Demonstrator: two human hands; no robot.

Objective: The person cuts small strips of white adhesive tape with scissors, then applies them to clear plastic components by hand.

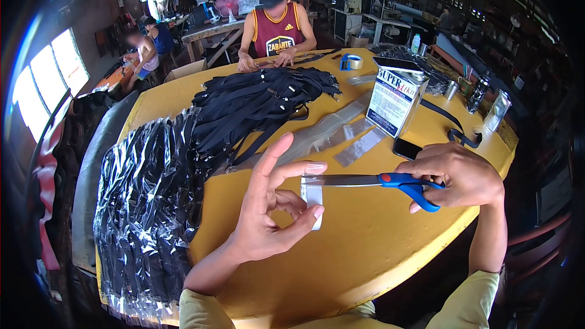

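Scissors [390,181] are extending across a white strip [313,195] in the left hand [262,216].
The left hand is pinching the strip at its 3 o'clock; the right hand [463,173] is gripping the scissors, which are pointing to 9 o'clock. Black straps [274,87] are lying at 12 o'clock from the left hand.

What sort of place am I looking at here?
Probably a small workshop finishing or packing straps: black straps lie heaped on a yellow table, plastic-wrapped black bundles lie beside them, and another person handles material at the far side.
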